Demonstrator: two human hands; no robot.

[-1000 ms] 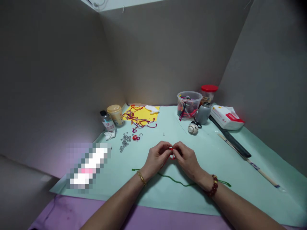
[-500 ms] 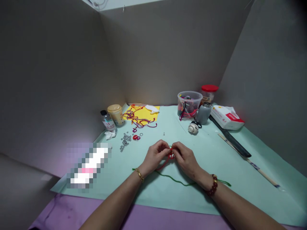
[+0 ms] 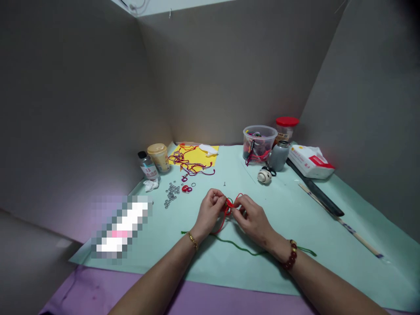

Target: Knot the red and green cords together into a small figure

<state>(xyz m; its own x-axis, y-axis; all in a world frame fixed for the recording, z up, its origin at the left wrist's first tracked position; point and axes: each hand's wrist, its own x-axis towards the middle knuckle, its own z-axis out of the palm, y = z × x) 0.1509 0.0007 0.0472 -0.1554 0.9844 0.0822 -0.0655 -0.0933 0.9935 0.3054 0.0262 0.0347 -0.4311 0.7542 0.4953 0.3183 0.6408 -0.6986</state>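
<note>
And the left hand pinches the red cord at thumb and fingertips, loops bunched between both hands! The right hand curls against the bundle's right side, its grip impossible to tell; the green cord lies nearer the wrists.

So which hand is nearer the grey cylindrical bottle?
Right. The right hand is on the near side of the grey cylindrical bottle, slightly left of it; the left hand is also nearside, but farther left.
</note>
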